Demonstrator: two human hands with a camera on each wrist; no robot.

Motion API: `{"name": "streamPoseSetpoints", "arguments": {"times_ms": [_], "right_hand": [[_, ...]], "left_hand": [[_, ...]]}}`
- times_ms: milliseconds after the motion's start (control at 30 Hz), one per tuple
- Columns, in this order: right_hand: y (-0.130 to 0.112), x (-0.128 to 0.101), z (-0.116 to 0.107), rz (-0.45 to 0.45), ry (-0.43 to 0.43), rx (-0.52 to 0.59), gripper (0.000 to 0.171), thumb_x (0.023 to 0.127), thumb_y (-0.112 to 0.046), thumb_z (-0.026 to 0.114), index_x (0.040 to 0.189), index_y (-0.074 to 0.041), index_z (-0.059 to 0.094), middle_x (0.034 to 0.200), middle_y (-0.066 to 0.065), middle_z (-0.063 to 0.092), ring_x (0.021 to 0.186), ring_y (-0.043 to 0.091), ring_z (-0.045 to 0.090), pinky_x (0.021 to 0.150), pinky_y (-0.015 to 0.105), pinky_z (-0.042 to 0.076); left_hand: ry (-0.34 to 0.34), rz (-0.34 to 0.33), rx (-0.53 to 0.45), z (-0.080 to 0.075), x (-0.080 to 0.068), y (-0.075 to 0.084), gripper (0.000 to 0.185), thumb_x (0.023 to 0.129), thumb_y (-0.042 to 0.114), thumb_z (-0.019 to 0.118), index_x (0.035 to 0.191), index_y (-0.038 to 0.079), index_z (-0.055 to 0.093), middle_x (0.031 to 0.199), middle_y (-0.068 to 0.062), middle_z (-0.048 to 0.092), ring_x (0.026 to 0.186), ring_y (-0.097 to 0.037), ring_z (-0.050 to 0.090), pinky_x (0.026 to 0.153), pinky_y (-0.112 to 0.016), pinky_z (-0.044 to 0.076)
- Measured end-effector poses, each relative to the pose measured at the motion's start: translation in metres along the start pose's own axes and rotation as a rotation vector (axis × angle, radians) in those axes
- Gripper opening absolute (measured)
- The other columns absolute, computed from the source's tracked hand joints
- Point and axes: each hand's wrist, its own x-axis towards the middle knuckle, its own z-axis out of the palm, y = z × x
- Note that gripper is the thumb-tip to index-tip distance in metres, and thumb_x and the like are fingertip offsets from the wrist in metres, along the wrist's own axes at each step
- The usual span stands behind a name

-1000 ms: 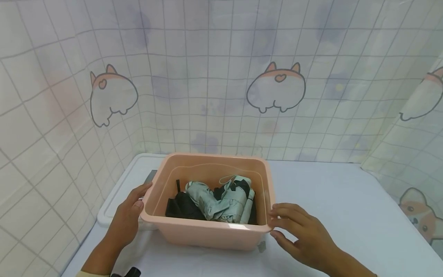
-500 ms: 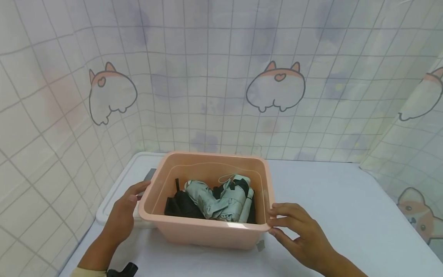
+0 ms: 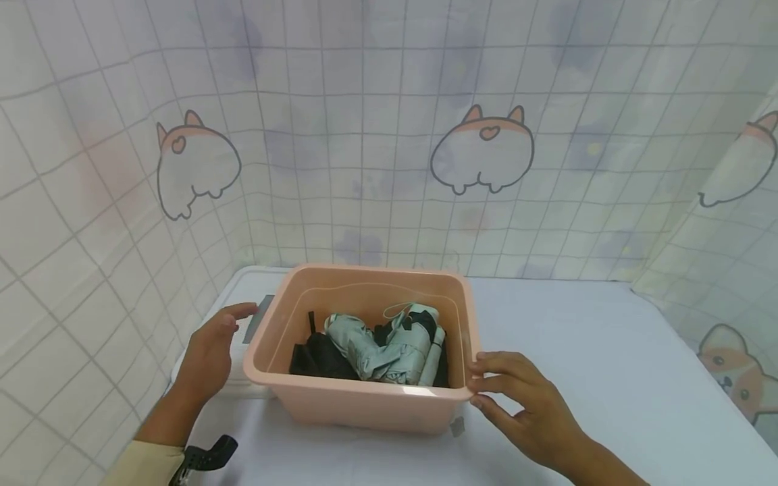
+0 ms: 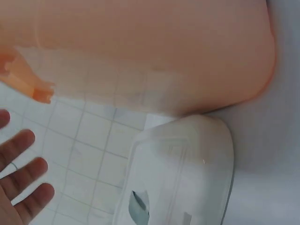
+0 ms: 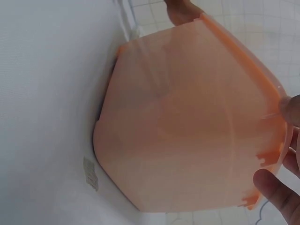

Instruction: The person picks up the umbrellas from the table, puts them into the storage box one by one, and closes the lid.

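Note:
A peach plastic bin [image 3: 365, 405] stands on the white table, holding pale green folded umbrellas [image 3: 407, 354] and a black bundle [image 3: 325, 358]. My left hand [image 3: 209, 347] is apart from the bin's left side, over the white lidded box, fingers extended. In the left wrist view its fingers [image 4: 28, 173] are spread and hold nothing. My right hand [image 3: 525, 412] touches the near right corner of the rim with its fingertips, thumb just below. The right wrist view shows the right thumb [image 5: 289, 110] at the rim and another fingertip beside the bin's outer wall.
A white lidded box [image 4: 187, 159] with a grey latch [image 3: 258, 318] sits left of the bin, partly behind it. A small grey tape piece [image 3: 458, 426] is stuck on the table [image 3: 583, 337] by the bin's corner. Gridded curtains [image 3: 377, 135] enclose the back and sides.
My left hand has come off the bin's left rim and shifted left and slightly away, fingers straightening. My right hand stays at the right corner. The bin has barely moved.

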Motion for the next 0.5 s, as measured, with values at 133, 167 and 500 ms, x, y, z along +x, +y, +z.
{"name": "streamPoseSetpoints", "arguments": {"times_ms": [133,167,500], "right_hand": [[0.000,-0.001,0.000,0.010,-0.009,-0.005,0.026,0.103,-0.038,0.061,0.101,-0.016,0.075,0.113,0.005,0.070,0.117,0.024,0.060,0.106,0.020,0.041],[0.000,-0.001,0.000,0.016,-0.014,-0.003,0.026,0.103,-0.038,0.061,0.102,-0.016,0.075,0.114,0.005,0.070,0.118,0.024,0.060,0.106,0.020,0.040],[-0.003,-0.002,-0.003,0.057,-0.058,0.007,0.024,0.103,-0.037,0.061,0.104,-0.018,0.075,0.117,0.003,0.069,0.120,0.023,0.059,0.107,0.020,0.039]], "left_hand": [[0.016,-0.086,0.107,-0.001,0.008,-0.006,0.046,0.112,0.031,0.038,0.138,-0.002,0.058,0.132,-0.024,0.064,0.120,-0.046,0.060,0.094,-0.066,0.047],[0.012,-0.113,0.145,-0.001,0.009,-0.009,0.046,0.111,0.032,0.040,0.138,-0.001,0.058,0.130,-0.024,0.065,0.116,-0.046,0.062,0.089,-0.065,0.050],[-0.193,-0.394,0.367,0.001,0.024,-0.034,0.052,0.104,0.035,0.051,0.142,-0.001,0.053,0.135,-0.027,0.060,0.114,-0.047,0.062,0.083,-0.064,0.052]]}}
